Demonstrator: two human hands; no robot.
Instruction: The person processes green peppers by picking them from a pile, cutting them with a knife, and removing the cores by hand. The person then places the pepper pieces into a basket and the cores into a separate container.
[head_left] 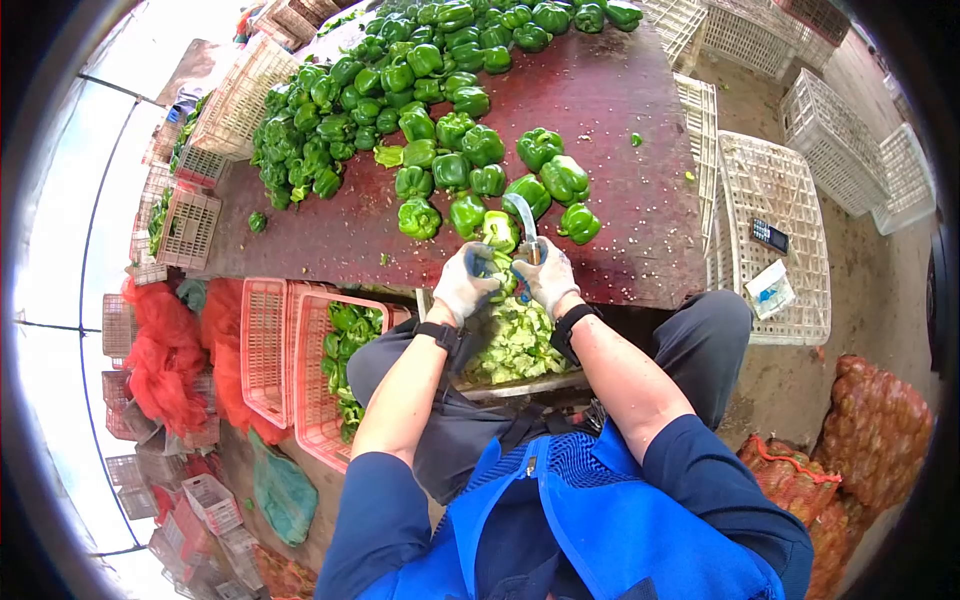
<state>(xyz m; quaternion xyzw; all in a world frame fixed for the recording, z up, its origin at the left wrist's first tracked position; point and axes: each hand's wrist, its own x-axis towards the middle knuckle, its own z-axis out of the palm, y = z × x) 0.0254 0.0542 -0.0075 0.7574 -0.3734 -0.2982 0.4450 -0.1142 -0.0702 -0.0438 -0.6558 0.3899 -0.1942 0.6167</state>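
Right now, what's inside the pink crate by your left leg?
The pink crate holds green peppers, heaped toward its far end and along one side. Its near part is hidden behind the left arm, and whatever lies under the peppers is covered.

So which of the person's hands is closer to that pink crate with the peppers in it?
Left. The left hand is just up and to the right of the pink crate, while the right hand, holding a curved tool, is farther over.

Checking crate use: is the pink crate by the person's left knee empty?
No, the pink crate holds green peppers along its inner side.
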